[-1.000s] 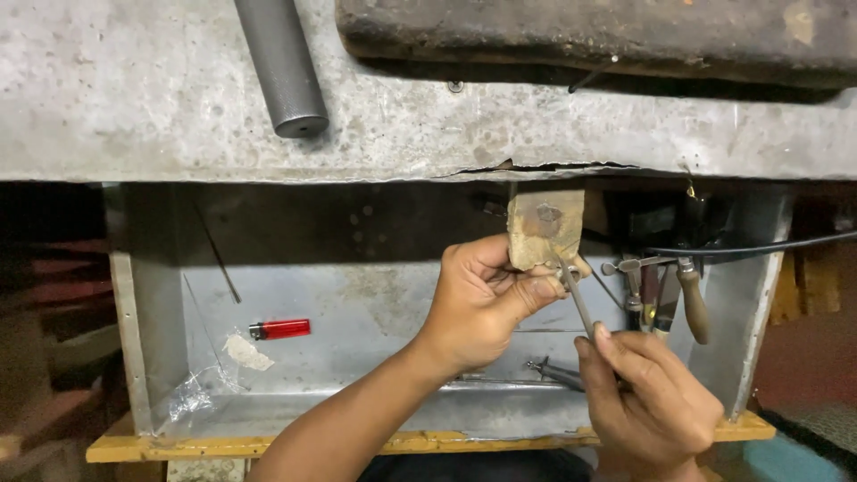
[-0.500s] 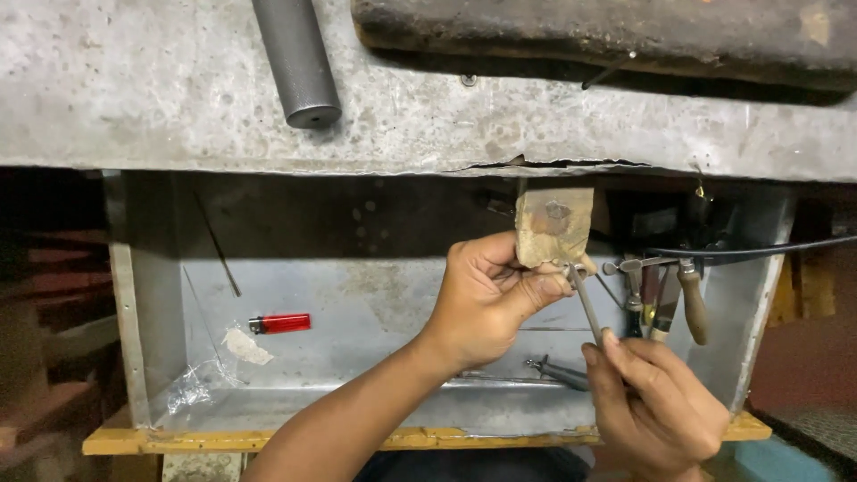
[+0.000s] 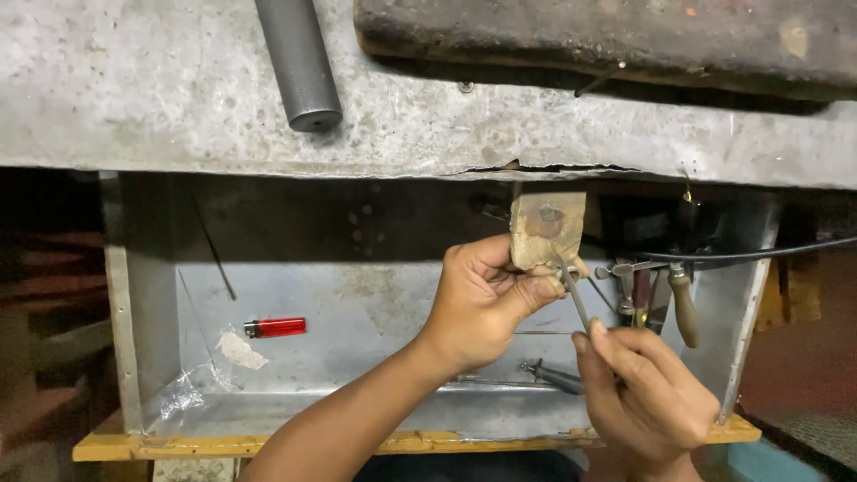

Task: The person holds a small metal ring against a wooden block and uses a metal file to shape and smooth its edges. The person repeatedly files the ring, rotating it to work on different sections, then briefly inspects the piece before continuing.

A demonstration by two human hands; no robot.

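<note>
My left hand [image 3: 486,299] pinches a small metal piece against the worn wooden peg [image 3: 546,228] that sticks out from under the bench edge. My right hand [image 3: 643,393] grips a thin metal tool [image 3: 576,299], its tip angled up to the piece at the peg's lower corner. Both hands hover over an open metal drawer [image 3: 357,419] below the bench. The small piece itself is mostly hidden by my fingers.
A red lighter [image 3: 277,328] and crumpled clear plastic [image 3: 183,397] lie in the drawer at left. Wood-handled tools [image 3: 683,303] hang at the drawer's right side, under a black cable [image 3: 759,253]. A grey pipe [image 3: 299,62] and a dark wooden block [image 3: 607,40] rest on the concrete bench top.
The hands stay at the peg with only slight shifts; the view has drifted a little, so the pipe and bench sit slightly differently in frame.
</note>
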